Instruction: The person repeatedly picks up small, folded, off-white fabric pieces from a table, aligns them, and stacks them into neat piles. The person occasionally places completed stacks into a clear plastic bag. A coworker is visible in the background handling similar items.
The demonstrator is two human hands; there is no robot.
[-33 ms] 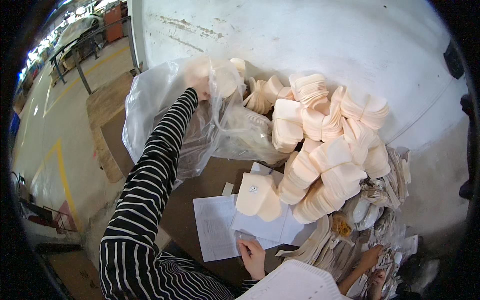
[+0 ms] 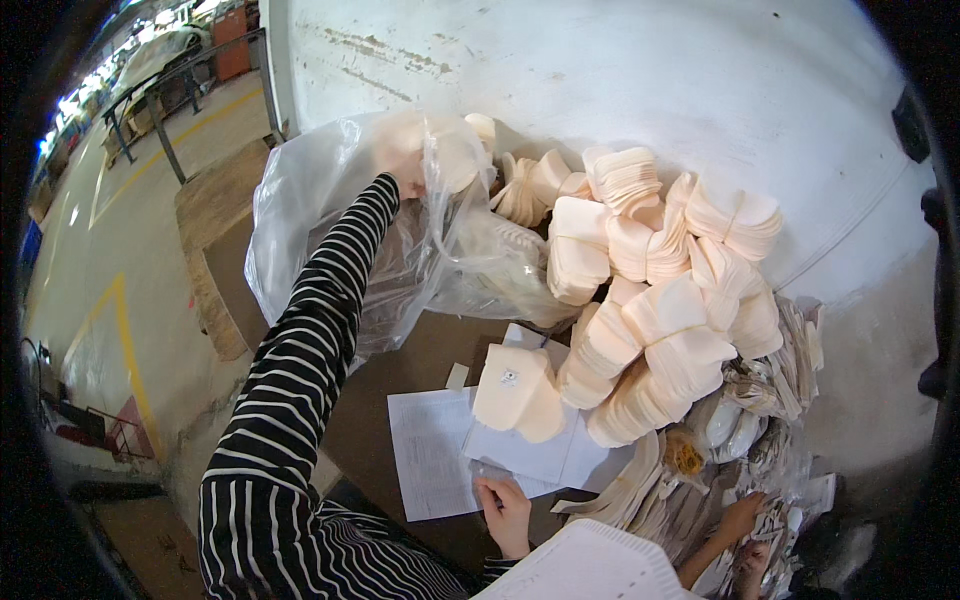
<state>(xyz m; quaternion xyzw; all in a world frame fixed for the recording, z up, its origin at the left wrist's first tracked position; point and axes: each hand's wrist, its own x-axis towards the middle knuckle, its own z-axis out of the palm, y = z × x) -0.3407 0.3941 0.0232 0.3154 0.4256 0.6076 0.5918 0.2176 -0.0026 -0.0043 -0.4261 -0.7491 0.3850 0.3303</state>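
Note:
My left hand (image 2: 406,178) reaches into a large clear plastic bag (image 2: 310,220) at the upper middle, its fingers blurred behind the film. Beside it, a pale peach pad (image 2: 455,165) shows through the plastic; whether I grip it cannot be seen. Low in the middle, my right hand (image 2: 507,517) rests by the lower edge of some white printed sheets (image 2: 430,450), fingers curled in. Anything inside them is hidden. A short stack of peach pads (image 2: 517,393) with a small mark on top lies on the papers.
Banded bundles of peach pads (image 2: 665,305) are heaped against a white wall (image 2: 640,70). Grey-white strips (image 2: 640,485) and yellow bands (image 2: 685,455) lie at right. Another person's hands (image 2: 740,518) work at lower right. White paper (image 2: 590,565) covers the bottom edge. A metal railing (image 2: 165,140) stands at left.

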